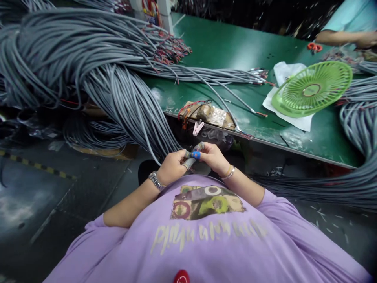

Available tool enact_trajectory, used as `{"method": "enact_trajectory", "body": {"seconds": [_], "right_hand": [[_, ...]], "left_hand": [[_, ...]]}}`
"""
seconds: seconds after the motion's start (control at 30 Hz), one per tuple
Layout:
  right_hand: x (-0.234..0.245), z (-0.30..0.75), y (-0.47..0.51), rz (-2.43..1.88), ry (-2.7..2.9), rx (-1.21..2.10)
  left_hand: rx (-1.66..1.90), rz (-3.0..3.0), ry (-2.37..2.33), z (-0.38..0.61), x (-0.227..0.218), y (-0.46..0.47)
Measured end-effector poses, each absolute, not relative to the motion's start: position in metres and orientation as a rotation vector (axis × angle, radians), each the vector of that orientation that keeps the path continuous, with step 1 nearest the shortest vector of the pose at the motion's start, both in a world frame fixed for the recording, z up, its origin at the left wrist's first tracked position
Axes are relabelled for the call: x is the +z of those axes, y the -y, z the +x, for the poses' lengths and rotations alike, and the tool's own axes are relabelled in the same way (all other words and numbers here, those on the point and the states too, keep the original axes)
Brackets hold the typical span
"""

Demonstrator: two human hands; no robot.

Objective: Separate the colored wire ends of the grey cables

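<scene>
My left hand [173, 167] and my right hand [214, 157] meet in front of my body, below the table edge. The fingers of both are closed around the end of a grey cable, largely hidden by them. Finger covers wrap several fingertips, and a blue band [196, 155] sits on my right thumb. A thick bundle of grey cables [132, 106] hangs from the table and runs down to my left hand. Just beyond my hands, a pink clothes peg [198, 128] hangs at the table edge beside a taped block [210, 114].
Grey cables with stripped red ends [172, 47] cover the left side of the green table [235, 43]. A green fan [312, 90] lies on white paper at the right. Red-handled scissors [314, 47] lie near a co-worker's arm [338, 38]. More cables [359, 125] drape off the right.
</scene>
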State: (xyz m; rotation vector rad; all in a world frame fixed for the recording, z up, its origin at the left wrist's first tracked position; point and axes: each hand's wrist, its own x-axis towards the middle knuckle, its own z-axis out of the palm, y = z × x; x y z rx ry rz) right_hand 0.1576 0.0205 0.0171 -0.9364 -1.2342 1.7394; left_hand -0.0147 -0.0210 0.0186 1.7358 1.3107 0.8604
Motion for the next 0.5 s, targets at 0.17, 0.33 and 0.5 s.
{"method": "enact_trajectory", "body": {"seconds": [0.17, 0.33, 0.5], "right_hand": [[0.0267, 0.1505, -0.0267, -0.947, 1.297, 1.713], [0.0217, 0.1483, -0.0295, -0.986, 1.203, 1.747], [0.0169, 0.1485, -0.0291, -1.005, 1.154, 1.720]], "left_hand": [[0.845, 1.714, -1.309, -0.0142, 0.0195, 0.0182], [0.954, 1.327, -1.302, -0.0089, 0.0250, 0.0200], [1.120, 1.101, -1.308, -0.0064, 0.0194, 0.0196]]}}
